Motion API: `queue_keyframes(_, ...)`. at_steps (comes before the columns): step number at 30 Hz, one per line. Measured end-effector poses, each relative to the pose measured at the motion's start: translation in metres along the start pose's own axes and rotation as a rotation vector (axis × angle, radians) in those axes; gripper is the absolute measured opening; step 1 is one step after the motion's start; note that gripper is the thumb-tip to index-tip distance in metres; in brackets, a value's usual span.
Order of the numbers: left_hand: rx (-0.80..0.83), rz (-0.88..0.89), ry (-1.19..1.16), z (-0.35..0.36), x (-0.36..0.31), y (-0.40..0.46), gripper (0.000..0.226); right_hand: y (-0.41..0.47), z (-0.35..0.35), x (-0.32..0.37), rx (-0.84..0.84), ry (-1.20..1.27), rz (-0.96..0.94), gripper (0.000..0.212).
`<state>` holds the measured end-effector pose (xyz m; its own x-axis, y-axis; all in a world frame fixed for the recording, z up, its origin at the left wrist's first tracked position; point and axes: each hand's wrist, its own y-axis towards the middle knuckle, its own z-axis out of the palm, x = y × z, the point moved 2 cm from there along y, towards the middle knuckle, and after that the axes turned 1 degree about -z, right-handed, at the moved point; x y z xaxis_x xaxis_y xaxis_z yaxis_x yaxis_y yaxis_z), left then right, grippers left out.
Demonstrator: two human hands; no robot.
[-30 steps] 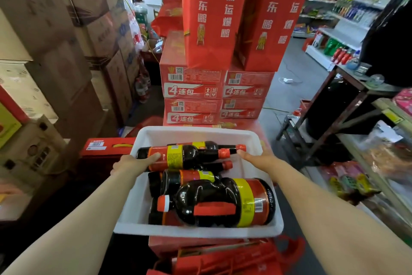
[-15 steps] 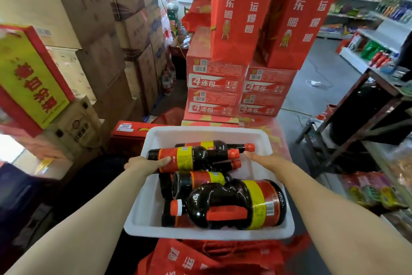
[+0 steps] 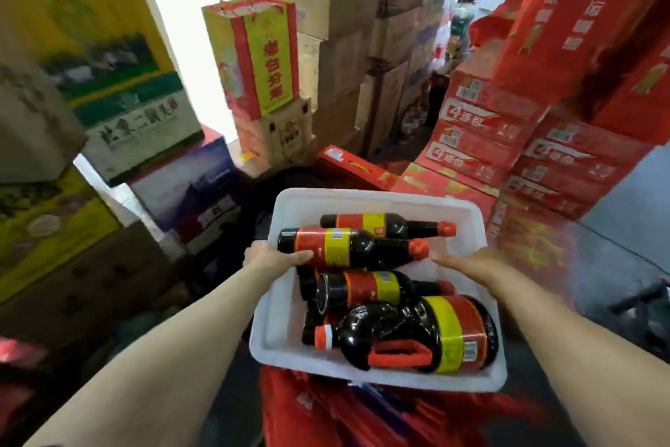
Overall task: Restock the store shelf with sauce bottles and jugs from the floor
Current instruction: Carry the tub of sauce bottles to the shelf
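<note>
Both hands — left hand (image 3: pixel 270 258), right hand (image 3: pixel 467 263) — grip the white tray's (image 3: pixel 286 319) side rims, sauce bottles (image 3: pixel 348 247) and jug (image 3: pixel 417 332) lying inside.

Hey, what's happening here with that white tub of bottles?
A person is carrying a white tub with both hands: the left hand grips its left rim, the right hand holds the right rim. Inside lie several dark sauce bottles and a big jug, all on their sides. Stacked cartons surround them; nothing is shelved yet.
</note>
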<state>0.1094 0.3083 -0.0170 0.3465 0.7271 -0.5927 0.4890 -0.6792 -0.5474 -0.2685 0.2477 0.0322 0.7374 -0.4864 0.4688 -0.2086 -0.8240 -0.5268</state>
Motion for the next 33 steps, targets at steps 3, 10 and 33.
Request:
queue_keyframes(3,-0.033,-0.060,-0.020,-0.032,0.055,-0.039,0.106,-0.029,0.030,0.014,0.101,-0.112,-0.085,0.111)
queue_keyframes(10,-0.177,-0.233,-0.172,-0.108,0.201,-0.130,0.056,-0.100,0.139,0.074,0.284,-0.288,-0.313,0.112)
queue_keyframes(33,-0.730,-1.031,-0.729,-0.327,0.762,-0.388,0.081,-0.528,0.711,0.278,0.807,-1.018,-1.041,0.140)
